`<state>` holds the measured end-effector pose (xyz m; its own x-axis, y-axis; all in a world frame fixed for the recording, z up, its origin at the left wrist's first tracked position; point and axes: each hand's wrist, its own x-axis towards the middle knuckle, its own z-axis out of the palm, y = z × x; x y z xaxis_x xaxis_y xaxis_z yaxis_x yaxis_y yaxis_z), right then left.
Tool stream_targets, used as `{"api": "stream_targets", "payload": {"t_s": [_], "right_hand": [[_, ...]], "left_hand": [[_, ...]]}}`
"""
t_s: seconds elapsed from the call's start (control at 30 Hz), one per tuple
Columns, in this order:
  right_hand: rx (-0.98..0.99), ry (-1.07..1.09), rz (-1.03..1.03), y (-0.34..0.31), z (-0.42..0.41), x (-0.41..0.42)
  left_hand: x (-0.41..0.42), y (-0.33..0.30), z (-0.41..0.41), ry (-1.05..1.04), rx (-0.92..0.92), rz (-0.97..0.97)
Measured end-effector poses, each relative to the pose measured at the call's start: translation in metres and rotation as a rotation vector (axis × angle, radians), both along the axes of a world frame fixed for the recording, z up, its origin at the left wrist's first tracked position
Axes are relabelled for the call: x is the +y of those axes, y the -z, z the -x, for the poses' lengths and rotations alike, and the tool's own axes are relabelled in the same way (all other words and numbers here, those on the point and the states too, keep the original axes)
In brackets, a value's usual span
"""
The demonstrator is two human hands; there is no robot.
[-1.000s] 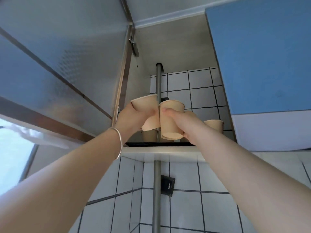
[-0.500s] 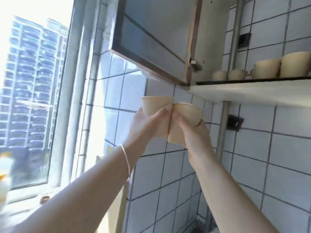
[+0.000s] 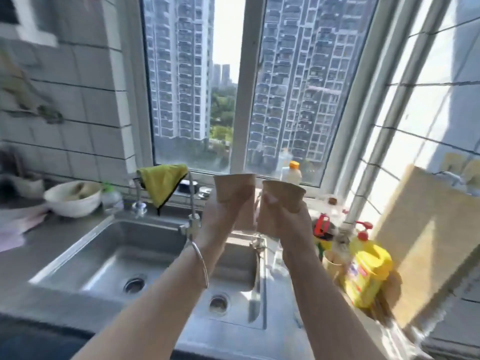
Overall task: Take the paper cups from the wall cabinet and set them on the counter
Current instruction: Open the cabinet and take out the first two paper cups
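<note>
I hold two tan paper cups side by side in the air above the steel sink. My left hand (image 3: 220,216), with a thin bangle on its wrist, grips the left paper cup (image 3: 233,187), which stands upright. My right hand (image 3: 291,224) grips the right paper cup (image 3: 284,194), tilted slightly to the right. The two cups nearly touch. The wall cabinet is out of view. The steel counter (image 3: 31,255) stretches to the left of the sink.
A double sink (image 3: 124,250) with a tap and a yellow cloth (image 3: 162,183) lies below. A white bowl (image 3: 74,198) stands at the left. At the right are a yellow detergent bottle (image 3: 366,271), a paper cup (image 3: 333,263), small bottles and a wooden board (image 3: 428,242). A window is behind.
My view has swung from the cabinet shelf down and left to the sink and window. Both hands have come down with the cups, still held together.
</note>
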<state>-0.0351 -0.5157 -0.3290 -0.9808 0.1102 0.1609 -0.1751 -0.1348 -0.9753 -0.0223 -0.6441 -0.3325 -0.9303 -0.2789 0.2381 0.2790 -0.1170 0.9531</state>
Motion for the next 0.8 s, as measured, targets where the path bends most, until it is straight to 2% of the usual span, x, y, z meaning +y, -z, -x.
{"api": "stream_targets", "payload": {"t_s": [0.17, 0.33, 0.43, 0.6, 0.8], "right_hand": [[-0.141, -0.274, 0.005, 0.046, -0.042, -0.184], [-0.240, -0.541, -0.021, 0.076, -0.101, -0.342], [-0.264, -0.681, -0.064, 0.087, -0.133, -0.425], [-0.307, -0.871, -0.167, 0.110, -0.169, -0.543], [-0.253, -1.142, -0.317, 0.140, -0.207, -0.698]], "left_hand": [[-0.178, 0.048, -0.065, -0.318, -0.207, -0.009], [-0.316, 0.076, -0.166, -0.632, -0.338, -0.039], [-0.385, 0.090, -0.214, -0.742, -0.336, -0.198], [-0.478, 0.108, -0.267, -0.982, -0.298, -0.235], [-0.596, 0.134, -0.321, -1.273, -0.324, -0.321]]}}
